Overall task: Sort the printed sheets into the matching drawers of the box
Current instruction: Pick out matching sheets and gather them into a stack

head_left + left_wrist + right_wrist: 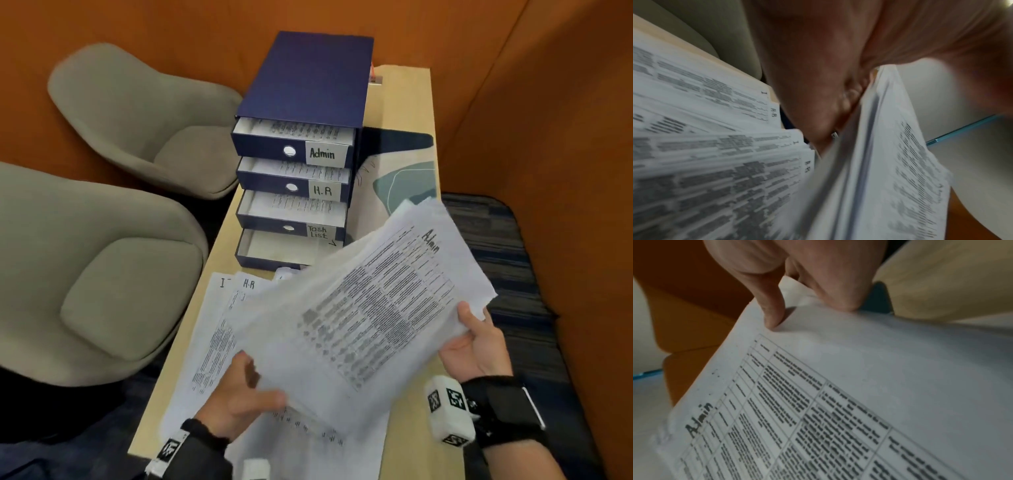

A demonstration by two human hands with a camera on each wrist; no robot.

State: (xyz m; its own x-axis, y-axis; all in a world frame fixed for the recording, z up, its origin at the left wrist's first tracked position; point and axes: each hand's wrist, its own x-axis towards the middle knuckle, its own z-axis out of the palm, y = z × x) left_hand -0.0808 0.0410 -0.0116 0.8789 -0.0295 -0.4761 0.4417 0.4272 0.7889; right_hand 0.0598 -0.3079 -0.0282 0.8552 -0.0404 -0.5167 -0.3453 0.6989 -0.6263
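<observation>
A: Head view shows a dark blue box (310, 82) on a pale wooden table (407, 102), with four drawers pulled partly out. What do the labels say?

B: Top to bottom: Admin drawer (291, 142), H.R drawer (294, 180), Task List drawer (291, 216). The bottom drawer (274, 250) has its label hidden by paper. The top three hold printed sheets.

A: And the hands?

B: Both grip a thin stack (363, 308) raised above the table, tilted, its top page marked "Admin". The left hand (246, 390) pinches its near edge; the right hand (476, 349) clamps the right corner, thumb on top.

A: Anything only the wrist views give?

B: The left wrist shows the stack's layered edges and loose sheets (705, 146) fanned flat beneath, marked "I" and "H.R". The right wrist shows a ruled table of small print. Two grey padded chairs (113, 274) appear only from the head.
</observation>
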